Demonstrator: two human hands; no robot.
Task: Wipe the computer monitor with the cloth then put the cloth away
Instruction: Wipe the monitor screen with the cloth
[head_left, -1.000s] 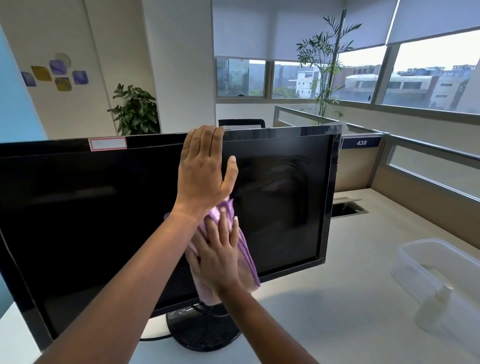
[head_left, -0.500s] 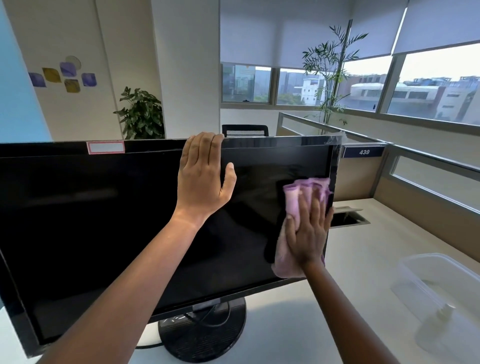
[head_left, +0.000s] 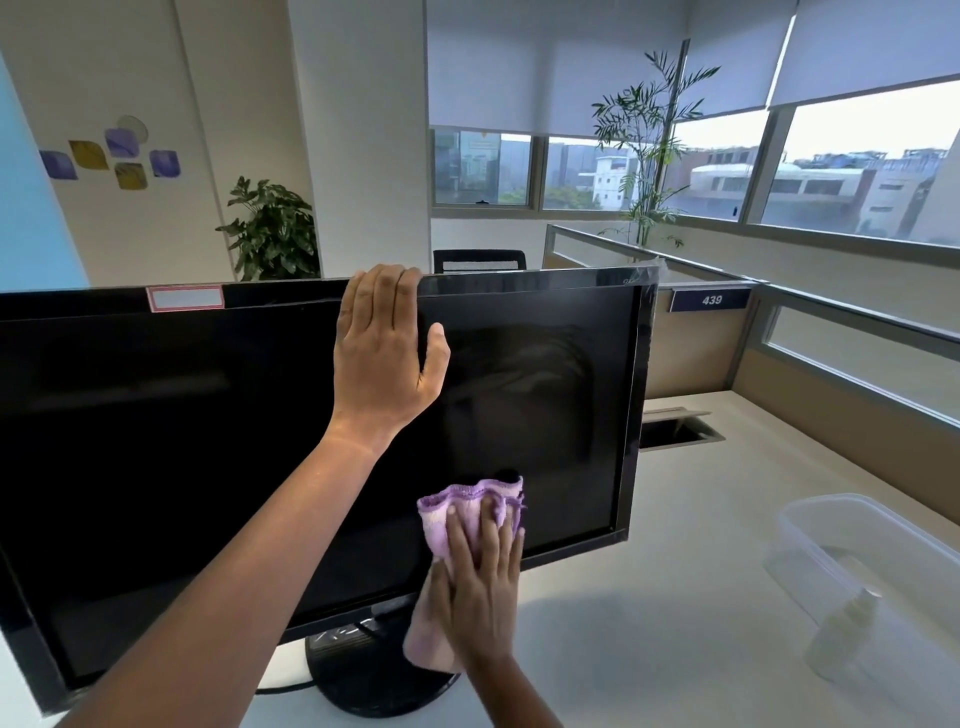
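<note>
A black computer monitor (head_left: 182, 441) with a dark screen stands on a round base on the white desk. My left hand (head_left: 382, 348) rests on its top edge, fingers hooked over the bezel and palm against the screen. My right hand (head_left: 480, 587) presses a crumpled purple cloth (head_left: 457, 512) flat against the lower right part of the screen, near the bottom bezel. The cloth's lower end hangs below the monitor's edge, behind my wrist.
A clear plastic bin (head_left: 841, 525) holding a spray bottle (head_left: 844, 639) sits on the desk (head_left: 675, 597) at the right. A cable opening (head_left: 675, 428) lies behind the monitor's right side. Low partitions (head_left: 831, 395) edge the desk.
My right hand swept the cloth from the lower middle of the screen up to its right edge, then back down and left to the lower right. My left hand stayed on the top edge.
</note>
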